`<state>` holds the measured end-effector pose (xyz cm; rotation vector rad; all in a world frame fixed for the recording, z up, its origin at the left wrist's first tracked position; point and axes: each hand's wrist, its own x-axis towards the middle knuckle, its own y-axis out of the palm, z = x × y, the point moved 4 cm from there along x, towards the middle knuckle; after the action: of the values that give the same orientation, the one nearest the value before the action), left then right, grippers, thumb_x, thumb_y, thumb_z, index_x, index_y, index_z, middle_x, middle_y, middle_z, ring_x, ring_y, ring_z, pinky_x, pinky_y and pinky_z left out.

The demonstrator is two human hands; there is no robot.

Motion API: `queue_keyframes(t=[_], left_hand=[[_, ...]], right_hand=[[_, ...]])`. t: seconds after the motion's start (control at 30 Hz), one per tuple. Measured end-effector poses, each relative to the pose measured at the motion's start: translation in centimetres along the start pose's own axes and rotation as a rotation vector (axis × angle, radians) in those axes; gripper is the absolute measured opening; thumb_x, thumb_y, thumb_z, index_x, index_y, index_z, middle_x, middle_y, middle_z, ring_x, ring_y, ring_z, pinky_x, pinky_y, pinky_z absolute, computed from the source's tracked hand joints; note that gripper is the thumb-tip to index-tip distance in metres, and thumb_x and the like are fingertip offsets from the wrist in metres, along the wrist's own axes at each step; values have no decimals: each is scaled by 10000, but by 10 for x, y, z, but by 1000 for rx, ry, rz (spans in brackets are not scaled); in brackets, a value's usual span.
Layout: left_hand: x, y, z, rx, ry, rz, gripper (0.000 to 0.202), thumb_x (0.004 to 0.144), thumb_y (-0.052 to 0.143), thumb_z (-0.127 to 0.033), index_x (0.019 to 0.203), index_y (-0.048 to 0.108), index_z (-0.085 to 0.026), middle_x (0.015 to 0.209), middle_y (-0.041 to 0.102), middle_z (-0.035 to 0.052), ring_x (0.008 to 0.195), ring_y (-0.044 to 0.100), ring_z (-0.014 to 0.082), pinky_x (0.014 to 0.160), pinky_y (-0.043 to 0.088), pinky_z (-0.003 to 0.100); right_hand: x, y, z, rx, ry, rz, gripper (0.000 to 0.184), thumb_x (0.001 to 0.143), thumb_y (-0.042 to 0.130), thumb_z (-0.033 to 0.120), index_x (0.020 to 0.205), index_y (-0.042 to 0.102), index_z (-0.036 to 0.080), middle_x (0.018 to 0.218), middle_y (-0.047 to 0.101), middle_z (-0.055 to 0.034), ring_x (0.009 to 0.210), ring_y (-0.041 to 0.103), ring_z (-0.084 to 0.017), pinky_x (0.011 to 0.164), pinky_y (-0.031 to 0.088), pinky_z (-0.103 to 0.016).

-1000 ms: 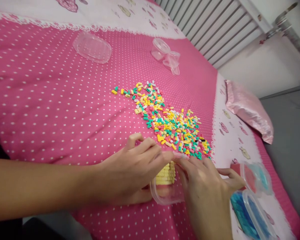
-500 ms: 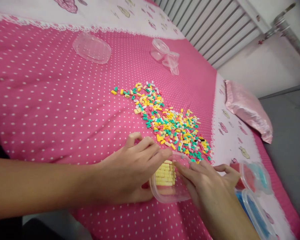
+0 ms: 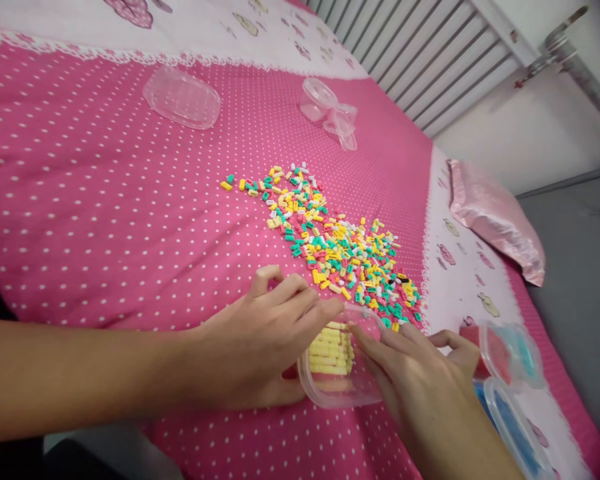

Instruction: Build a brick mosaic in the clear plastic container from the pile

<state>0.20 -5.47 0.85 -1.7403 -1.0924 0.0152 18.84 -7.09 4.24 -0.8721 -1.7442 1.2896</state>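
Observation:
A clear plastic container (image 3: 330, 397) stands on the pink bed cover, with yellow toy bricks (image 3: 327, 357) stacked in close rows along its left side. My left hand (image 3: 280, 333) is wrapped around the container's left wall, its fingers curled over the far rim. From the right, my right hand (image 3: 415, 373) reaches over the opening, fingers bent and close together. Its foremost fingertip touches or nearly touches the far end of the yellow rows; anything pinched there is hidden. Just beyond both hands lies a loose pile of small toy bricks (image 3: 340, 240) in yellow, green, pink and white.
A clear lid (image 3: 183, 99) lies far left on the polka-dot cover (image 3: 130, 220). Small clear tubs (image 3: 320, 100) sit at the back. Tubs with red and teal contents (image 3: 505, 353) and blue contents (image 3: 515, 427) are at right. Beyond are a pink pillow (image 3: 497, 217) and slatted rail (image 3: 415, 60).
The yellow rows in the container show slightly more to the right, and the container appears tilted a little differently. Both hands keep nearly the same positions.

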Motion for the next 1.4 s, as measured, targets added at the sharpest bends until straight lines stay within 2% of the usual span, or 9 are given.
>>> queue_keyframes(t=[0.2,0.33,0.47,0.67,0.77,0.93,1.07,1.27,1.4], left_hand=[[0,-1,0,10,-4,-3,477,947,585,-553,1228,515,-175,1116,677,58,1001,567,249,928,318,414],[0,0,0,1,2,1,491,951,575,-557,1242,502,-169,1133,675,59,1010,564,250,932,308,420],[0,0,0,7,-1,-3,492,957,559,-577,1236,504,-175,1125,679,54,1011,571,247,939,304,425],[1,0,0,24,2,-11,500,957,555,-580,1242,513,-172,1125,681,58,1012,584,247,939,313,426],[0,0,0,17,11,-15,494,963,545,-576,1248,505,-174,1134,683,63,1008,582,247,935,310,422],[0,-1,0,13,8,-2,485,969,528,-584,1227,503,-174,1118,678,53,1009,569,250,934,301,419],[1,1,1,10,2,-3,501,961,548,-586,1234,499,-170,1132,672,40,1008,564,246,934,293,430],[0,0,1,7,1,-6,497,958,571,-561,1250,503,-165,1184,664,44,1050,561,250,942,294,430],[0,0,0,9,-2,-1,508,961,566,-564,1265,500,-163,1177,663,43,1049,561,249,948,293,421]], right_hand=[[3,-7,0,-13,-106,31,366,988,382,140,807,668,279,594,593,67,626,578,-160,737,213,-391],[2,-7,0,-83,-34,-13,420,956,340,92,760,661,279,567,544,31,608,515,-187,695,218,-387],[-1,-5,6,-115,-20,10,415,932,352,81,824,694,289,631,589,-10,693,522,-223,685,250,-381],[-3,-3,6,-67,-2,25,376,932,378,111,873,700,295,630,608,0,667,523,-198,662,259,-365],[-1,-7,0,-29,-3,1,400,959,349,123,820,689,280,584,573,17,620,516,-182,647,223,-370],[1,-18,-1,-55,-110,-5,401,1005,368,185,787,688,286,590,580,39,626,553,-192,660,172,-387],[0,-14,4,-9,-65,21,441,982,355,113,682,642,262,600,561,19,635,526,-208,681,178,-393],[0,-12,6,16,-51,4,404,971,399,103,788,707,290,633,606,35,683,564,-212,742,190,-406],[4,-17,1,20,-103,20,418,997,375,145,794,709,293,619,625,39,644,563,-193,701,192,-388]])
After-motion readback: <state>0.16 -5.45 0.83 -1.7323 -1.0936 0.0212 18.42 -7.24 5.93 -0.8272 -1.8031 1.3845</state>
